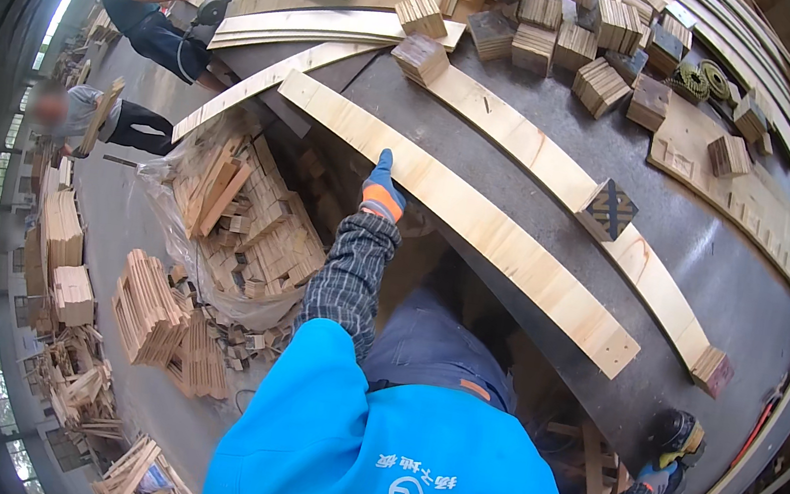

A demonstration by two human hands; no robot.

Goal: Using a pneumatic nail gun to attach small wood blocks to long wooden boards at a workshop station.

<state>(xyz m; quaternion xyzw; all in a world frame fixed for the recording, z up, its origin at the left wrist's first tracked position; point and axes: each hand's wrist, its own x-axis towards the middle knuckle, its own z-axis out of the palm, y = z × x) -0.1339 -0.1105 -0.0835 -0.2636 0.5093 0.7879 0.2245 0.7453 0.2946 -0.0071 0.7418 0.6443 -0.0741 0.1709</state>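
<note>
My left hand [383,190], in a blue glove with an orange cuff, grips the near edge of a long pale wooden board [479,221]. A thumb lies on the board's top; the other fingers are hidden beneath. The board slants across the dark metal table [569,160], its near right end showing a few small dark marks. At the table's right corner my right hand [657,481], gloved too, is closed round a black and yellow power tool [676,438] whose exact kind I cannot make out. Beyond the held board lies another long board [521,143] with wooden blocks [608,210] on it.
Stacked blocks [534,44] and long planks [317,9] cover the table's far side, beside a rolled strap [701,80]. Left of the table stands a plastic-lined bin of wood offcuts [266,229]. Two people [150,15] work at far left, near wood piles [149,308].
</note>
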